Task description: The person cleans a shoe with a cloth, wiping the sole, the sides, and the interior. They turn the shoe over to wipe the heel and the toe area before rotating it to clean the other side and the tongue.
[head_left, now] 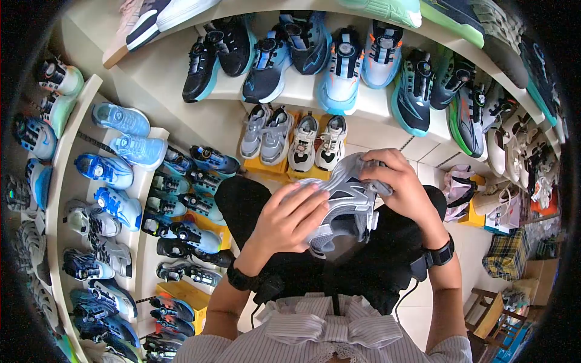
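Note:
Over my lap, a grey sneaker [348, 202] is held between both hands, tilted on its side. My left hand [290, 218] lies over one end of it, fingers together and pressed on its upper. At the other end, my right hand [393, 181] grips the shoe, thumb and fingers wrapped round a grey part. Dark openings and a strap or lace area show between the hands. Part of the shoe is hidden behind the fingers. Just beyond it, a grey pair [266, 134] and a cream and black pair [317, 142] stand on orange boxes.
A curved white shelf [290, 88] ahead carries several sneakers. Another shelf [54, 212] on the left holds blue, grey and black shoes. Low on the right are a plaid bag [506, 254] and a small wooden stool [489, 317].

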`<state>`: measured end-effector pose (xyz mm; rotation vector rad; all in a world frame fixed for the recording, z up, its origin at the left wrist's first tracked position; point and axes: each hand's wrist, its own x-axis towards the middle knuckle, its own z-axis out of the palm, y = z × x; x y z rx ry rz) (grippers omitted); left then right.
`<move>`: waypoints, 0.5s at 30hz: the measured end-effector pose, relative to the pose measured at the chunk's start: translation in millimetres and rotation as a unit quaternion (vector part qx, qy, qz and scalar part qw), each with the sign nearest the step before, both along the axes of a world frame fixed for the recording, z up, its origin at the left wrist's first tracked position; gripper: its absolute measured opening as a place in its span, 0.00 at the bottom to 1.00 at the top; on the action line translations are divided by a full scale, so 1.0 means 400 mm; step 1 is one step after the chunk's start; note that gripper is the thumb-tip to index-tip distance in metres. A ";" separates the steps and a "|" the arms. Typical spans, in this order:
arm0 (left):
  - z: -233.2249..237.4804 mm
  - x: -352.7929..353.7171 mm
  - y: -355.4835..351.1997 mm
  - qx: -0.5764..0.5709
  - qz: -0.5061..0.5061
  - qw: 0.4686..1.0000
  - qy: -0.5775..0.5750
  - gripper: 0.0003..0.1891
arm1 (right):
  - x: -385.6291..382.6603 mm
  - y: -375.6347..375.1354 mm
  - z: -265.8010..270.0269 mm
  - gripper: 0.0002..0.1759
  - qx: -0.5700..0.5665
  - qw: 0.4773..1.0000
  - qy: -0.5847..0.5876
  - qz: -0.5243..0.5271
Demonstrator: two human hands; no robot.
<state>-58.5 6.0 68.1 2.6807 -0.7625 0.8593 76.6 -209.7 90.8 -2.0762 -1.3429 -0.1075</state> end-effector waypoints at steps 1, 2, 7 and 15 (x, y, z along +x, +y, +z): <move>0.002 0.001 0.001 0.002 0.000 1.000 -0.001 0.15 | 0.002 -0.001 0.003 0.22 0.000 1.000 0.000 0.000; 0.003 0.004 0.001 0.004 -0.001 1.000 -0.003 0.15 | 0.003 -0.001 0.006 0.21 0.003 1.000 0.006 0.008; 0.008 0.004 0.017 -0.006 0.007 1.000 0.001 0.17 | 0.033 -0.023 -0.016 0.22 -0.021 0.999 0.006 -0.036; 0.003 0.004 0.012 0.008 0.015 1.000 -0.009 0.18 | 0.025 -0.009 -0.035 0.24 0.020 0.992 0.053 -0.114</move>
